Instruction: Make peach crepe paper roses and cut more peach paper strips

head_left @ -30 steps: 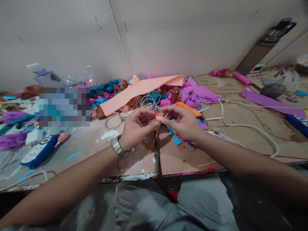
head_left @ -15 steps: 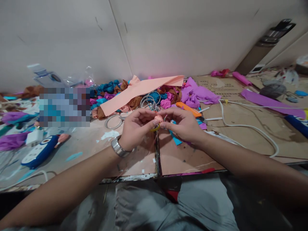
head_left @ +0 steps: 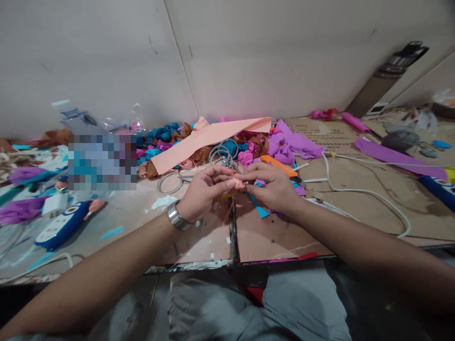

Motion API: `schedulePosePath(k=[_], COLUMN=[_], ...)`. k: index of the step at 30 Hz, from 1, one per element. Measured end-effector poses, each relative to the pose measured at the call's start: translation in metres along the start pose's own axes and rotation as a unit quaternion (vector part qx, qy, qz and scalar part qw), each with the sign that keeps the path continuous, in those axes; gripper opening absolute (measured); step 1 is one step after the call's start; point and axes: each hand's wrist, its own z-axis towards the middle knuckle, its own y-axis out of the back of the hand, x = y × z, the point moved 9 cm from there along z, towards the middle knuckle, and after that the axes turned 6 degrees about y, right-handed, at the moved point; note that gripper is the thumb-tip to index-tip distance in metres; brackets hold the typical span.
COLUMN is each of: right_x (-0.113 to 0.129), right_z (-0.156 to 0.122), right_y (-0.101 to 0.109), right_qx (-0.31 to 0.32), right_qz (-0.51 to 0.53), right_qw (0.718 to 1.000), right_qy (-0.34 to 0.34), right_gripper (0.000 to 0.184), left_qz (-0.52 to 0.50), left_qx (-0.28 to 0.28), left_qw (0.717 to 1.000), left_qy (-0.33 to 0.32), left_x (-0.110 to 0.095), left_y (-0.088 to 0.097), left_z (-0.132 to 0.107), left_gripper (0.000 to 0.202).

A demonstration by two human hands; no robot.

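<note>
A small crumpled ball of peach crepe paper (head_left: 238, 184) is pinched between my two hands above the front of the table. My left hand (head_left: 202, 193), with a metal watch at the wrist, grips it from the left with thumb and fingers. From the other side my right hand (head_left: 273, 188) closes thumb and fingertips on its right end. Something yellow (head_left: 228, 194) shows just under the ball, mostly hidden by my left fingers. Scissors with a grey looped handle (head_left: 169, 183) lie beyond my left hand. An orange cutter knife (head_left: 279, 166) rests behind my right hand.
A flat peach paper strip (head_left: 209, 139) lies over a heap of coloured crepe paper (head_left: 161, 135). At the left is a blue-and-white glue gun (head_left: 63, 225). A white cable (head_left: 359, 190) loops across cardboard on the right. A grey bottle (head_left: 386, 80) leans near the wall.
The peach ball has turned and now looks longer and sideways between my fingers. My right fingertips have shifted to its right end. The view has tilted slightly.
</note>
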Motion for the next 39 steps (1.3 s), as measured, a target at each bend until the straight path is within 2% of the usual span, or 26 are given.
schedulePosePath(k=[7,13,18,24,31,39], right_x=[-0.003,-0.003,-0.001,-0.006,-0.006,-0.004], right_z=[-0.001,-0.003,-0.003,-0.005,-0.007,-0.007], right_y=[0.0,-0.002,-0.004,-0.004,-0.005,-0.001], right_qx=[-0.002,0.007,0.01,-0.002,-0.003,-0.001], right_qz=[-0.047,-0.068,-0.067,-0.048,-0.04,-0.054], right_qw=[0.999,0.998,0.998,0.999,0.999,0.998], right_qy=[0.012,-0.005,0.0,0.01,0.004,0.034], right_gripper=[0.022,0.034,0.021,0.015,0.014,0.016], left_qz=[-0.02,-0.045,-0.076,-0.094,-0.101,-0.132], left_qx=[0.004,-0.033,-0.042,-0.028,-0.008,-0.003], left_qw=[1.0,0.998,0.995,0.992,0.99,0.986], left_qy=[0.023,0.021,0.045,0.076,0.094,0.105], left_x=[0.009,0.009,0.015,0.024,0.024,0.026], left_y=[0.002,0.007,0.008,0.003,0.0,-0.004], left_z=[0.001,0.002,0.001,0.001,0.0,-0.001], left_gripper=[0.032,0.034,0.038,0.044,0.048,0.052])
